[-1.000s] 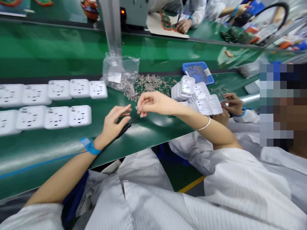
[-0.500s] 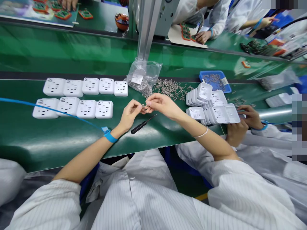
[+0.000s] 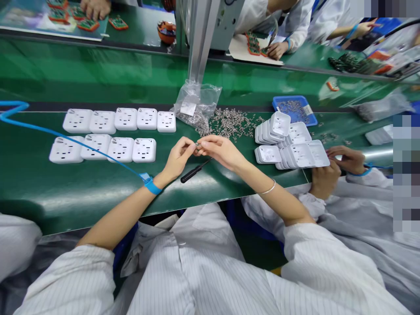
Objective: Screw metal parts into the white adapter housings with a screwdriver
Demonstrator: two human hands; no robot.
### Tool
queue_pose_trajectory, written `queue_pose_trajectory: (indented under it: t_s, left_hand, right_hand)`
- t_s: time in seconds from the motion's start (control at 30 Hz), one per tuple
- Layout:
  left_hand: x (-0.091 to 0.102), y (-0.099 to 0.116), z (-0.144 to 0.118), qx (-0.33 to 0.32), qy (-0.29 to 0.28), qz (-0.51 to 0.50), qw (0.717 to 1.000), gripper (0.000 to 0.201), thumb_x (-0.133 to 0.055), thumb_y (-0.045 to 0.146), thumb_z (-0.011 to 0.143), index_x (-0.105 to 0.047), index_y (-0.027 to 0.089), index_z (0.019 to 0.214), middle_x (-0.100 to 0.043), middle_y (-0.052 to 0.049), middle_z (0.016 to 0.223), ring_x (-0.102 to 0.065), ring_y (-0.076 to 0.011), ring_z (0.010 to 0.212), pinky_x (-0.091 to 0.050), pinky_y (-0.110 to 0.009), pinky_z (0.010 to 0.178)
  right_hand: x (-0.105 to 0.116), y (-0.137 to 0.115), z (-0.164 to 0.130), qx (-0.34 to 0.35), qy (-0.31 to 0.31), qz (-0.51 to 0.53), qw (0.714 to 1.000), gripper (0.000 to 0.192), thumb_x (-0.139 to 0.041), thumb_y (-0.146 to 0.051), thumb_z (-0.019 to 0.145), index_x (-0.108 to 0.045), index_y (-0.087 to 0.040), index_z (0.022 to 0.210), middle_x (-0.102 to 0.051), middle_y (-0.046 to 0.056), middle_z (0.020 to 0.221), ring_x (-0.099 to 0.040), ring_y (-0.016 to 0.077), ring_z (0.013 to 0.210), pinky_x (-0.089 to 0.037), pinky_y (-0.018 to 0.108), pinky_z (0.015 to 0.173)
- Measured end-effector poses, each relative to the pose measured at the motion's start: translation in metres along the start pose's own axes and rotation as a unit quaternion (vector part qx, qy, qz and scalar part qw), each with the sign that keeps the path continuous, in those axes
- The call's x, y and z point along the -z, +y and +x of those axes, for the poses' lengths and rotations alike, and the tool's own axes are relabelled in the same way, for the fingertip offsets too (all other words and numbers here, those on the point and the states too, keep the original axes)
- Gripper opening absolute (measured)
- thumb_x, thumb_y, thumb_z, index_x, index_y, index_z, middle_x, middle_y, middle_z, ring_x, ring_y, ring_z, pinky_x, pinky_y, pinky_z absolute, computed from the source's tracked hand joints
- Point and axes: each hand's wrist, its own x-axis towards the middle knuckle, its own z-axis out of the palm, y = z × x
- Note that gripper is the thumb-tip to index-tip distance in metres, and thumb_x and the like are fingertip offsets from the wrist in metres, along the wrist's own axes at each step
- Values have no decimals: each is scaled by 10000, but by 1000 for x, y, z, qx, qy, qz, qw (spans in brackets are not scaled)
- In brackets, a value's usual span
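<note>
My left hand (image 3: 180, 156) and my right hand (image 3: 220, 150) meet over the green bench, fingertips pinched around a small metal part (image 3: 198, 146). Fingers cover most of it, so its exact shape cannot be made out. Just below them lies a black-handled screwdriver (image 3: 191, 174), its shaft pointing up and right toward my right hand. Behind my fingers spreads a pile of small metal pieces (image 3: 233, 122), beside a clear plastic bag (image 3: 196, 105) with more of them inside. A blue strap with a cord (image 3: 151, 184) circles my left wrist.
To the left, two rows of white socket covers (image 3: 144, 150) lie on the green bench (image 3: 98, 192). Stacked white housings (image 3: 300, 155) stand at right, before a blue tray (image 3: 295, 110) of metal pieces. A co-worker's hands (image 3: 348, 159) are beside them. A metal post (image 3: 201, 43) rises behind the bag.
My right hand has drawn in slightly, its forearm lower and further left. The blue cord at left has shifted into a bend. Both hands keep their pinch on the small metal part.
</note>
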Motion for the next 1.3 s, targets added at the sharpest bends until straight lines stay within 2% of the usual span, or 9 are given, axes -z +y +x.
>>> queue_pose_trajectory:
  t_s: [0.13,0.33,0.43,0.6,0.8,0.87,1.0,1.07,1.3]
  left_hand:
    - [-1,-4,1,64,-21,-94,993,360,-700,525,886,-591,185,838,-650,20,773,-674,-117,690,-543,-251,727]
    - [-3,-6,0,100,-31,-146,984,362,-742,513,854,-603,179,828,-634,25,746,-655,-103,701,-538,-225,728]
    - [-3,-4,1,98,-33,-141,985,367,-740,515,853,-597,178,824,-622,28,742,-641,-99,703,-534,-218,727]
    - [-3,-3,1,107,-27,-101,989,405,-738,547,829,-581,173,820,-624,28,751,-631,-106,695,-525,-234,725]
    - [-6,2,-3,110,-32,-67,991,362,-640,517,907,-555,170,846,-634,13,736,-623,-116,723,-486,-255,775]
    - [-5,1,-3,97,-34,-58,993,357,-624,516,921,-545,173,859,-621,11,751,-614,-117,736,-473,-258,784]
    - [-3,1,-4,72,-43,-27,996,397,-597,565,924,-536,176,871,-585,7,787,-591,-125,753,-461,-265,764]
    - [-2,0,-4,62,-48,-18,997,419,-588,586,921,-539,173,870,-576,3,815,-584,-128,760,-464,-268,758]
    - [1,-1,0,93,-89,-9,992,425,-601,598,902,-547,176,905,-578,5,857,-601,-125,768,-475,-271,780]
  right_hand:
    - [-2,6,-7,144,33,-209,967,257,-802,-337,793,-695,-184,970,-727,17,905,-690,139,834,-585,303,841]
    - [1,11,-14,323,52,-470,820,125,-531,-258,967,-622,-186,922,-671,43,894,-629,146,826,-550,301,797]
    - [2,16,-16,315,46,-505,802,102,-535,-279,949,-567,-185,972,-650,61,916,-633,169,842,-552,323,796]
    - [1,23,-17,242,37,-494,834,277,-466,-406,1015,-528,-193,1181,-656,114,1087,-660,207,969,-548,364,919]
    - [3,18,-16,227,45,-611,758,294,-372,-357,1019,-600,-191,935,-661,141,912,-638,256,883,-519,416,872]
    - [3,15,-14,185,36,-588,787,312,-375,-383,1013,-566,-203,846,-645,111,835,-631,237,799,-518,398,808]
    - [-1,11,-15,64,-31,-346,935,344,-405,-493,1013,-536,-209,869,-657,48,774,-653,181,667,-535,327,680]
    - [-3,12,-15,42,-53,-250,966,357,-446,-533,994,-534,-205,887,-667,43,779,-664,174,641,-542,316,642]
    - [2,25,-12,94,30,-449,888,351,-394,-519,1005,-577,-225,947,-685,57,804,-667,196,704,-550,359,739]
